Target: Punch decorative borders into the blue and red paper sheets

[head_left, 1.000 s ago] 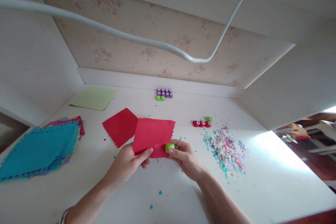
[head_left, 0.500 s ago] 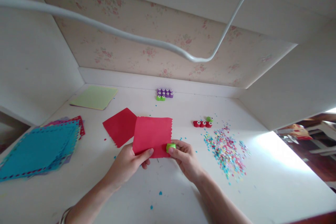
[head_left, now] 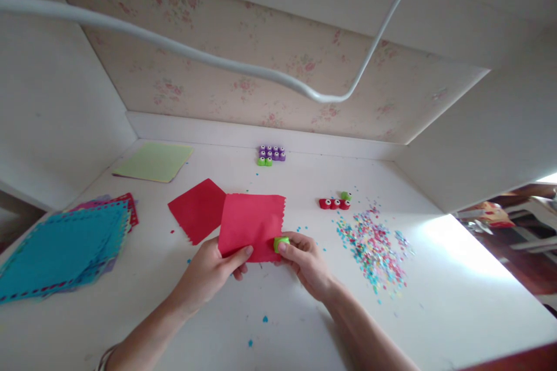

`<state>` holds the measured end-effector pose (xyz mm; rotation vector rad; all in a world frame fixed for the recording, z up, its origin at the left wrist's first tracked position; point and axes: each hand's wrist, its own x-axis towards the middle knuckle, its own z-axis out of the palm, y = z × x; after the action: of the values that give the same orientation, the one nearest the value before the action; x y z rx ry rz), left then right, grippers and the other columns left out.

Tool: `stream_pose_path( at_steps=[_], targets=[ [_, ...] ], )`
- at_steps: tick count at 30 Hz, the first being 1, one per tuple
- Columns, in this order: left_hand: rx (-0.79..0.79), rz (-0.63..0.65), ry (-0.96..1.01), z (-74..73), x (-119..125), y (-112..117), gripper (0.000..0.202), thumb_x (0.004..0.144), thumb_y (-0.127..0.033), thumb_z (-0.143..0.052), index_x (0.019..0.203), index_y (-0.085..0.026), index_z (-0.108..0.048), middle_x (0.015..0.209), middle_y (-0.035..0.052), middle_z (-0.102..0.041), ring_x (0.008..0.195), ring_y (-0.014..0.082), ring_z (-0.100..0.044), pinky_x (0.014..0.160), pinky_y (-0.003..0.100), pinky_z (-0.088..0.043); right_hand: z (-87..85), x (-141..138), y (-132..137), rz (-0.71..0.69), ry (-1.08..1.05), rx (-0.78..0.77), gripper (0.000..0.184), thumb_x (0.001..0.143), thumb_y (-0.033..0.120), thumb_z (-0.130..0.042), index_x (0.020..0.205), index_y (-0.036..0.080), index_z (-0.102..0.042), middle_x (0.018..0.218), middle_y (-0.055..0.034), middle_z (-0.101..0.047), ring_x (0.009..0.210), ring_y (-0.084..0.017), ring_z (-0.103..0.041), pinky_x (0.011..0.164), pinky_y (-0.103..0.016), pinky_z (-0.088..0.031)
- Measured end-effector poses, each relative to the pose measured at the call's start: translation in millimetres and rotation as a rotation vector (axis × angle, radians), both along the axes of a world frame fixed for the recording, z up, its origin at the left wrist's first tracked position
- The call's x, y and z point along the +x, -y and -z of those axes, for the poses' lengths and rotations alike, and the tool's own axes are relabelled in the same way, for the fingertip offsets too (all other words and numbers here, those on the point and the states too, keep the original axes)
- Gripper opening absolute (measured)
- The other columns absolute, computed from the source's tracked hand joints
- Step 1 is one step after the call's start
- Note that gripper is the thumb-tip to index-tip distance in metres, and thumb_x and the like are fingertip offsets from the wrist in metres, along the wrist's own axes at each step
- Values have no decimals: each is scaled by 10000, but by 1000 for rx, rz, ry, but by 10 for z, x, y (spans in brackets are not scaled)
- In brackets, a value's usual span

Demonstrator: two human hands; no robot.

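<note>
A square red paper sheet with scalloped cuts along its right edge is raised over the table. My left hand pinches its lower left corner, thumb on top and fingers beneath. My right hand is closed on a small green craft punch, set at the sheet's lower right edge with the thumb on the punch. The fingers behind the punch are partly hidden. Another red sheet lies flat just behind my left hand.
Punched teal and patterned sheets are piled at left, with pale green paper behind. Purple punches and two green ones stand at the back. Red punches and colourful confetti lie at right. A white cable hangs across the top.
The view has shifted slightly. Both hands keep their hold, and the sheet and green punch stay almost in the same place relative to each other.
</note>
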<state>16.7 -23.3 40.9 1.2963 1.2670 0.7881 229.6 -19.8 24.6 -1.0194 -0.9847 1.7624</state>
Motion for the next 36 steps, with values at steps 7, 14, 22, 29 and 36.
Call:
stream_pose_path(
  at_steps=[7, 14, 22, 29, 36],
  targets=[
    [-9, -9, -7, -16, -1, 8, 316, 825, -474, -634, 738, -171, -613, 608, 12, -656, 543, 168, -617, 540, 257, -481, 28, 3, 6, -4, 82, 83, 262, 796, 372, -736, 935, 151, -723, 825, -62, -702, 759, -181, -619, 739, -328, -466],
    [-16, 12, 5, -33, 12, 18, 296, 827, -456, -627, 738, -174, -612, 609, 15, -658, 547, 173, -620, 544, 258, -481, -7, -9, 7, 27, 87, 116, 177, 783, 330, -739, 842, 163, -748, 697, -24, -661, 635, -134, -546, 622, -269, -420],
    [-20, 28, -21, -30, 13, 19, 308, 835, -468, -615, 748, -173, -619, 630, 23, -669, 563, 179, -628, 558, 264, -476, -73, -16, 37, 39, 82, 168, 125, 777, 289, -739, 783, 165, -748, 645, -7, -622, 602, -119, -496, 586, -257, -368],
    [-13, 19, -24, -13, 11, 19, 338, 845, -496, -600, 745, -174, -609, 630, 21, -661, 566, 179, -630, 563, 268, -483, -36, -5, 32, 55, 76, 154, 149, 790, 301, -732, 808, 154, -752, 652, -14, -628, 605, -124, -495, 588, -262, -360],
    [-29, -31, -2, 14, 9, 9, 346, 850, -508, -588, 765, -173, -615, 612, 21, -660, 549, 184, -631, 548, 270, -486, -15, -28, 25, 43, 40, 126, 233, 777, 343, -751, 923, 162, -742, 820, -53, -706, 715, -169, -584, 675, -296, -432]
  ],
)
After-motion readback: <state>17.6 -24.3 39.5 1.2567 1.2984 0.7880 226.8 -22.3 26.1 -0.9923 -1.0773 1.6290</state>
